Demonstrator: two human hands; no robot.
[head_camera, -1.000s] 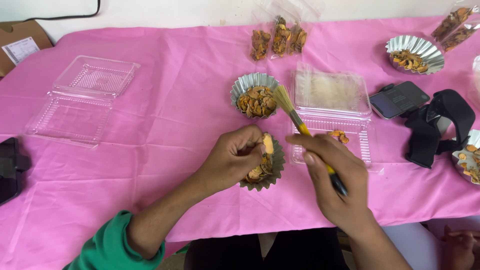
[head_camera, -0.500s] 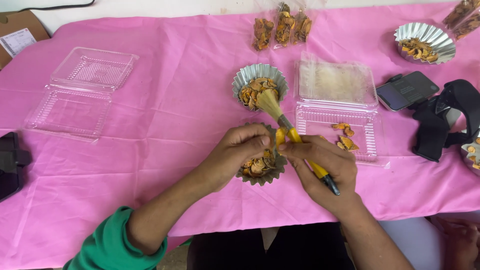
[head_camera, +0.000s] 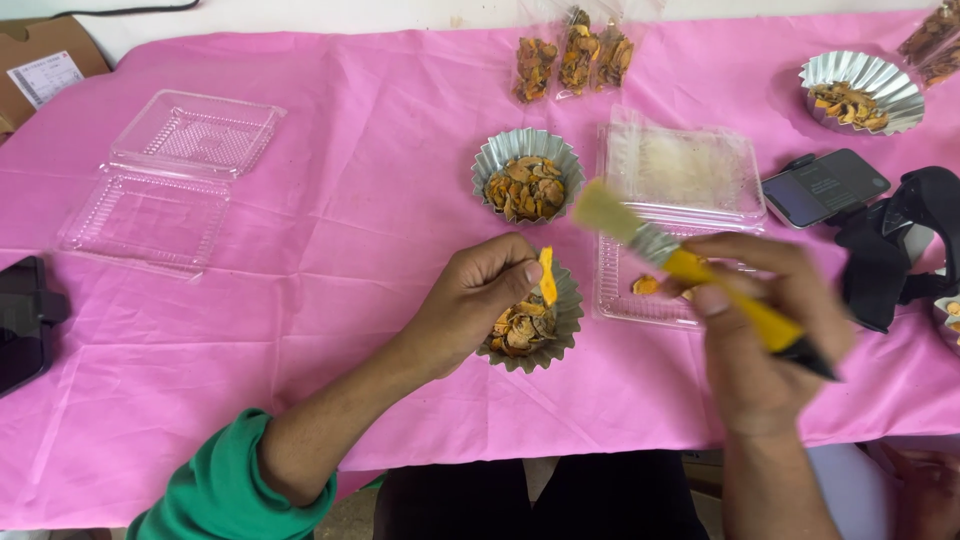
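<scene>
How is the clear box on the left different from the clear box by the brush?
The left clear box lies open with nothing in it; the right clear box holds an orange piece and something pale. The left one lies away from both hands; the right one lies just behind the right hand. Both are clear hinged plastic.

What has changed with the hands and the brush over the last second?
The right hand pulled the yellow-handled brush away to the right, off the orange slice. The left hand still pinches that slice over the near foil cup. The other cups and trays stayed put.
</scene>
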